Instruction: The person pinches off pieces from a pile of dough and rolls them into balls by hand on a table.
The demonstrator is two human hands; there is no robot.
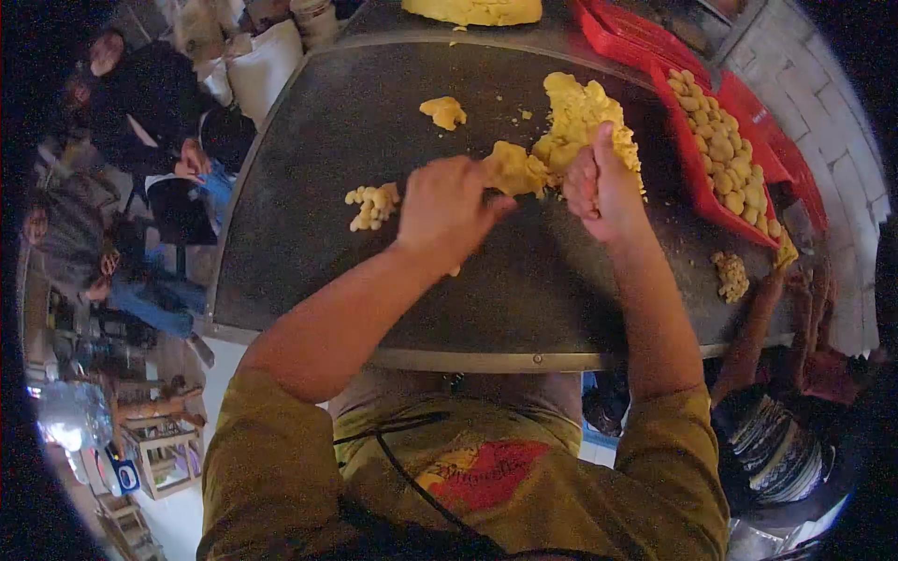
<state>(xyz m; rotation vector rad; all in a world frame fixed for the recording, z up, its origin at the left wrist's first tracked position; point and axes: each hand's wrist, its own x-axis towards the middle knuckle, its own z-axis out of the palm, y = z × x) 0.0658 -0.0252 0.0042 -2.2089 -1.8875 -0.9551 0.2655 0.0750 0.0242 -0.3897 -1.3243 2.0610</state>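
Note:
My left hand (444, 210) is over the middle of the dark table, back upward, its thumb apart from the bent fingers. No held thing shows in it, though its palm is hidden. Just right of its fingers lies a lump of yellow dough (514, 170). My right hand (603, 187) is closed with the thumb pointing up; whatever its curled fingers hold is hidden. Behind it spreads a larger, crumbly mass of yellow dough (575, 110). A cluster of small pale dough pieces (372, 207) rests left of my left hand, and a small dough lump (443, 113) lies farther back.
At right, a red crate (692, 164) holds many round dough balls (725, 150). Nearby is a crumbly pile (730, 277), with another person's arm (753, 323) beside it. A big dough block (472, 9) stands at the back. People sit at left, beyond the table's metal edge (243, 187).

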